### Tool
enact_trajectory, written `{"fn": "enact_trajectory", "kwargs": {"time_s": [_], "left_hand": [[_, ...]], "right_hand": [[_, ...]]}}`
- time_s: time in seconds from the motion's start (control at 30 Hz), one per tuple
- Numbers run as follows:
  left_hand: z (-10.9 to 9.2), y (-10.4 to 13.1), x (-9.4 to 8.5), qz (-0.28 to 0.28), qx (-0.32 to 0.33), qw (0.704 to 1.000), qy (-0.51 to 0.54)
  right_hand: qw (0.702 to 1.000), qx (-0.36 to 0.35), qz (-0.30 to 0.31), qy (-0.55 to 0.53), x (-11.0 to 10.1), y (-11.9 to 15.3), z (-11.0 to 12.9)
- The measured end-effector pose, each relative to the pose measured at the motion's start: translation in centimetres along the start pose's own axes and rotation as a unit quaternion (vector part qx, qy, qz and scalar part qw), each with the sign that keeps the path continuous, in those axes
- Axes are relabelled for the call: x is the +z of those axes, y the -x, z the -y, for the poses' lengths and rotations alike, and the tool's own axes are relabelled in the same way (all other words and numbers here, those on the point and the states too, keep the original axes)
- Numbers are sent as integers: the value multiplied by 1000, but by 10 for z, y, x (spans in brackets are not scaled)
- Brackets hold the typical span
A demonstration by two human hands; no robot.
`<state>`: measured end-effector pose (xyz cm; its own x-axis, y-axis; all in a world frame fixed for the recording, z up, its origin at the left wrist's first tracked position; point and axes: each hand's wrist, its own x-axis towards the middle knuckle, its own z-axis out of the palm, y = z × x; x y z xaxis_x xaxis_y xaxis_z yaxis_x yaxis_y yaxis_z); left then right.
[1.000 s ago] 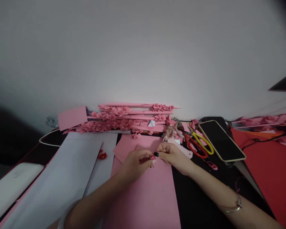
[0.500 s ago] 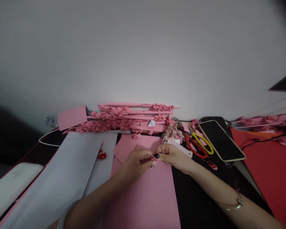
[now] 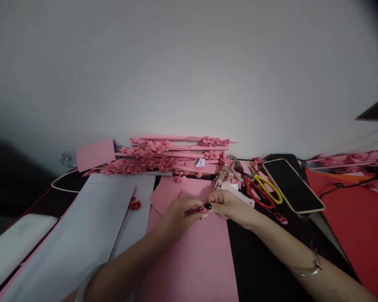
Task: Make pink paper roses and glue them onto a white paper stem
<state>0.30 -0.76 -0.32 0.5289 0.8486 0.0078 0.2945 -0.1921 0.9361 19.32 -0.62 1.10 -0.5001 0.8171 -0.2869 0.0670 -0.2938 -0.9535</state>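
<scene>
Between my two hands is a small pink paper flower [image 3: 204,210], partly covered by fingers. My left hand [image 3: 184,214] is closed on it from the left, thumb and fingers pinching its side. From the right, my right hand [image 3: 228,205] pinches the flower's edge, its dark-nailed thumb on top and its other fingers curled. Both hands are above a large pink paper sheet [image 3: 195,260] on the dark table. Just beyond them lie more pink sheets [image 3: 166,193].
Pink paper flower stems [image 3: 151,161] are piled along the wall. To the right are scissors with red and yellow handles [image 3: 264,193], a phone [image 3: 292,184] and red paper [image 3: 349,222]. White paper sheets [image 3: 82,222] and a white box-like object [image 3: 19,243] lie left.
The flower has turned slightly between my fingers, and its folds show differently. Both hands stay in almost the same place.
</scene>
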Motion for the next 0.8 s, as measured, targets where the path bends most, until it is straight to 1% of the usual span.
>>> {"fn": "enact_trajectory", "kwargs": {"time_s": [0.13,0.23,0.37,0.53,0.67,0.8], "left_hand": [[1,0,1,-11,8,1000,-6],[0,1,0,-7,1,999,34],[-2,1,0,-5,-35,993,111],[-4,0,-1,-13,-77,982,172],[-3,-1,-1,-32,-71,982,171],[1,0,0,-40,-57,987,143]], "right_hand": [[1000,3,9,-2,-1,0,-2],[1000,0,-4,-24,-1,-1,-5],[996,-6,-39,-77,0,-3,-7],[993,-13,-65,-94,2,-3,-7],[992,-22,-69,-101,1,-4,-8],[992,-58,-71,-89,2,-4,-12]]}}
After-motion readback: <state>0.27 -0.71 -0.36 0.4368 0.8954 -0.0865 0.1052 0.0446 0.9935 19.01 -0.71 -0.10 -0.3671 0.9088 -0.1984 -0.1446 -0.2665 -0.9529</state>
